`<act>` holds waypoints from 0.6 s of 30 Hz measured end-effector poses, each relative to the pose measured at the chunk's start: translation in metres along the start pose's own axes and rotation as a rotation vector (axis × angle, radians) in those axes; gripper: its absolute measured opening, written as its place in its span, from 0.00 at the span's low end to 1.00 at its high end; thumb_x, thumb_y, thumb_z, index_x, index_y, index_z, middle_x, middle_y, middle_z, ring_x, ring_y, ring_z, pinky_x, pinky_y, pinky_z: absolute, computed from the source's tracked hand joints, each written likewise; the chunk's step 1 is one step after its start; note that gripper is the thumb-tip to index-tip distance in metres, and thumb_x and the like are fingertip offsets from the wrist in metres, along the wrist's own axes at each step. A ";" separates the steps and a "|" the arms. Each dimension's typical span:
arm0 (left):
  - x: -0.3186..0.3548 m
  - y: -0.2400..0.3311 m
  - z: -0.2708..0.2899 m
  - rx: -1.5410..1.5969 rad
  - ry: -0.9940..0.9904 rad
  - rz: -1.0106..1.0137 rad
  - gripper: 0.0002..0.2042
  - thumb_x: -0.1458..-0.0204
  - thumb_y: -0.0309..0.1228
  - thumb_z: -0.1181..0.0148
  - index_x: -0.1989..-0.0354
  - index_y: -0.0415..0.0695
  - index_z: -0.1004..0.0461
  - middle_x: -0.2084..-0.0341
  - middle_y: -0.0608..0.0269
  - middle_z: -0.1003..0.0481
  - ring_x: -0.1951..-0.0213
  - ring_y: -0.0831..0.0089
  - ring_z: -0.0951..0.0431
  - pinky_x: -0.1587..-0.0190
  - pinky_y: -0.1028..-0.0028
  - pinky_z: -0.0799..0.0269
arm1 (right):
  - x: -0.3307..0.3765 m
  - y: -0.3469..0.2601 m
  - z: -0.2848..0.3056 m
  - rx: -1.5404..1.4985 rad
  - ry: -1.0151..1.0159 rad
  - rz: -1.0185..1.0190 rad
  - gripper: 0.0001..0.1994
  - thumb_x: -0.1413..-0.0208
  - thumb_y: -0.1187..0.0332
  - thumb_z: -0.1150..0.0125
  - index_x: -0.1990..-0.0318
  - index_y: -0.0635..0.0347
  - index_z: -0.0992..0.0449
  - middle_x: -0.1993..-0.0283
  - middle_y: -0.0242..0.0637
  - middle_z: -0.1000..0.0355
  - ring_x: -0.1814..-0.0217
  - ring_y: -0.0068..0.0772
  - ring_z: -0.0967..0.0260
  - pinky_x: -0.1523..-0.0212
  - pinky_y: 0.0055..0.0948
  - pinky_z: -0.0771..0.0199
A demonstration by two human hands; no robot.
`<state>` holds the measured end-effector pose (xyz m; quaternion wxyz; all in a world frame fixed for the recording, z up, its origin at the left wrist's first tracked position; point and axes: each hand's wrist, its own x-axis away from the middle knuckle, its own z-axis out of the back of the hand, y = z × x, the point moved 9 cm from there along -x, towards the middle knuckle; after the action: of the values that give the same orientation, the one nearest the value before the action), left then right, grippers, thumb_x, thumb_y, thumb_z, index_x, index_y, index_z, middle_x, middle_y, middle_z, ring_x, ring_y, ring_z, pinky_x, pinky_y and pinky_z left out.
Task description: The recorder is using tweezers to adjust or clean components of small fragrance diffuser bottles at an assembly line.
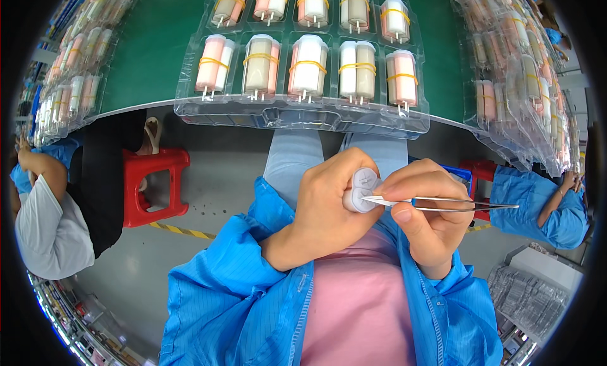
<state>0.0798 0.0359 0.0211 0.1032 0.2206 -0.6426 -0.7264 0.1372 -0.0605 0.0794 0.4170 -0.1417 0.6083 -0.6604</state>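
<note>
Blue jacket (221, 303) nearest; beyond, left hand (325, 205) grasping white twin-lobed container (363, 179), end face toward camera; to its right, right hand (433, 230) pinching tweezers (442, 199) crosswise, tips leftward over that face, contact unclear.

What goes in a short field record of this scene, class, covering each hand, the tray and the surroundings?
Left hand: grips a white piece
Right hand: holds tweezers, tips at the piece's end
Tray: clear, overhanging the bench edge
Contents: two rows of five banded tube sets in view
Bench: green
Left floor: red stool
</note>
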 end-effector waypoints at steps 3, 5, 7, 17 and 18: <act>0.001 0.000 0.000 -0.001 -0.007 0.010 0.13 0.63 0.25 0.31 0.74 0.43 0.32 0.81 0.65 0.30 0.78 0.78 0.30 0.77 0.78 0.37 | 0.000 0.000 0.000 -0.009 0.002 -0.008 0.08 0.56 0.77 0.35 0.66 0.67 0.23 0.68 0.44 0.25 0.68 0.33 0.27 0.67 0.26 0.28; 0.001 0.001 0.000 0.002 -0.016 0.025 0.13 0.65 0.22 0.32 0.73 0.42 0.32 0.79 0.58 0.29 0.79 0.64 0.27 0.77 0.71 0.35 | 0.001 0.000 0.000 -0.013 0.003 -0.010 0.08 0.56 0.77 0.35 0.66 0.67 0.23 0.68 0.44 0.25 0.68 0.33 0.27 0.67 0.26 0.28; 0.001 0.001 -0.001 0.004 -0.018 0.023 0.13 0.65 0.21 0.32 0.73 0.42 0.32 0.79 0.58 0.30 0.79 0.63 0.27 0.77 0.71 0.34 | 0.001 0.000 0.000 -0.013 0.002 -0.010 0.08 0.56 0.77 0.35 0.66 0.67 0.23 0.68 0.45 0.25 0.68 0.33 0.27 0.67 0.26 0.28; 0.001 0.002 0.000 -0.003 -0.011 0.010 0.13 0.66 0.21 0.32 0.73 0.41 0.32 0.79 0.57 0.29 0.79 0.63 0.27 0.77 0.71 0.34 | 0.001 -0.001 0.000 -0.019 0.012 -0.005 0.07 0.55 0.78 0.36 0.67 0.67 0.23 0.68 0.44 0.25 0.67 0.33 0.27 0.66 0.26 0.28; 0.001 0.002 0.000 -0.008 -0.008 0.009 0.13 0.66 0.21 0.32 0.73 0.41 0.32 0.79 0.57 0.29 0.79 0.63 0.27 0.77 0.71 0.34 | 0.002 0.000 0.000 -0.021 0.015 -0.004 0.07 0.55 0.78 0.36 0.67 0.67 0.23 0.68 0.44 0.25 0.67 0.33 0.27 0.66 0.26 0.28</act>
<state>0.0788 0.0349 0.0226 0.1047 0.2143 -0.6411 -0.7295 0.1363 -0.0618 0.0791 0.4095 -0.1424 0.6179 -0.6559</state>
